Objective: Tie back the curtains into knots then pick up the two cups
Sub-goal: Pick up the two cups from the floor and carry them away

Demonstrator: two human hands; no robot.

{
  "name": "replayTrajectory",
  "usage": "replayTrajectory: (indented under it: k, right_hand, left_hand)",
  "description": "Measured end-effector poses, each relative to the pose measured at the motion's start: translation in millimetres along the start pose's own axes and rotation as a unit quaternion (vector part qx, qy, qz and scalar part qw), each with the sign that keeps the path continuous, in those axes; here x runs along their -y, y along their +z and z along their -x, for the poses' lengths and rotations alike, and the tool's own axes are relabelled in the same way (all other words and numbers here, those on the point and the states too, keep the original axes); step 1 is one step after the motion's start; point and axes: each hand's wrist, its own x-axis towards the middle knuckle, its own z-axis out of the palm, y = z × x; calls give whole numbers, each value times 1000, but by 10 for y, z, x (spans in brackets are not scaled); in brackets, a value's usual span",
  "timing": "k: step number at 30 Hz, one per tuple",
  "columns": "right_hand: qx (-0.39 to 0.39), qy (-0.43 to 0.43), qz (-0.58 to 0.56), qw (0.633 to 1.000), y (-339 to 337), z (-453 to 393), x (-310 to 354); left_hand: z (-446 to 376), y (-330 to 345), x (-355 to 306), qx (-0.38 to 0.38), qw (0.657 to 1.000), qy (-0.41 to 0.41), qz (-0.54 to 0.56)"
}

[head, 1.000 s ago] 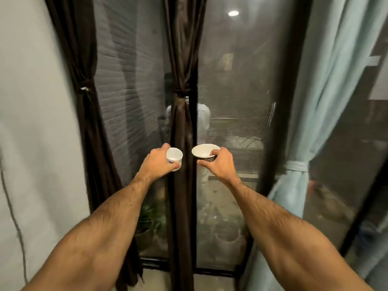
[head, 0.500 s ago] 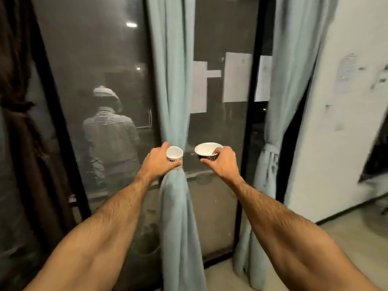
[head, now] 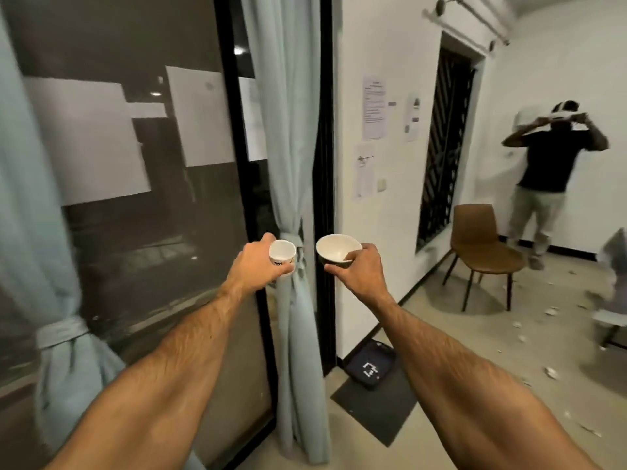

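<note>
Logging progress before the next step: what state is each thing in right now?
Small cup: upright, held in left hand.
Wide cup: tilted, pinched at its rim by right hand.
Middle curtain: tied back.
Left curtain: tied back.
Brown chair: unoccupied.

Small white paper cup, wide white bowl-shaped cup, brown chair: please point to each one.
Small white paper cup point(head: 282, 250), head view, on its inner wall.
Wide white bowl-shaped cup point(head: 337, 248), head view, on its inside.
Brown chair point(head: 488, 257), head view, on its seat.
</note>
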Motion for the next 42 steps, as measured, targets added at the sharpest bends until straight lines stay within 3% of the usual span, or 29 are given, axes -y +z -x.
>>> replayTrajectory:
  k: [12, 20, 31, 42]
  right_hand:
    - [-90, 102, 59, 989, -595, -1428, -1284]
    - [-119, 121, 71, 983, -981, -2098, -1995]
    - [-77, 77, 25, 994, -1053, -3230, -2890]
    - [58, 86, 16, 994, -584, -4291, -3442]
  left_hand:
    - [-1929, 1578, -912, 50, 993, 91, 59]
    - [-2717, 2434, -1485, 83, 986, 125, 67]
    - [-3506, 3184, -1826, 65, 993, 83, 56]
    - [-4136, 3674, -1662, 49, 999, 5, 10]
